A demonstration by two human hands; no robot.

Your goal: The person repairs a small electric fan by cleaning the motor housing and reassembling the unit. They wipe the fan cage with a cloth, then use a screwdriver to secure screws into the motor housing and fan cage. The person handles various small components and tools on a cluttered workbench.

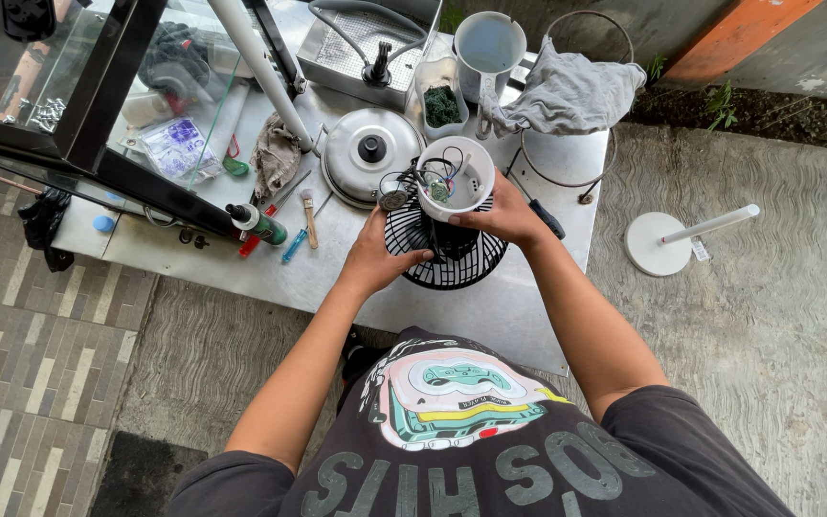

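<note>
Fan motor housing, white with loose wires inside, sits on a black fan grille on the metal counter. Left hand grips the grille's edge; right hand clasps the housing.

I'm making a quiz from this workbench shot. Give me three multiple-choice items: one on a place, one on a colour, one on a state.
1. Where does the round metal lid lie?
A. on the table, left of the white housing
B. on the ground by the fan stand
C. under the grey cloth

2. What colour is the fan grille between the hands?
A. white
B. black
C. red

3. How is the white housing?
A. closed with a cover
B. wrapped in cloth
C. open on top, wires showing

Answers:
1. A, the lid rests on the metal table beside the housing.
2. B, the left hand and right hand grip dark black ribs.
3. C, coloured wires are visible inside it.
</note>
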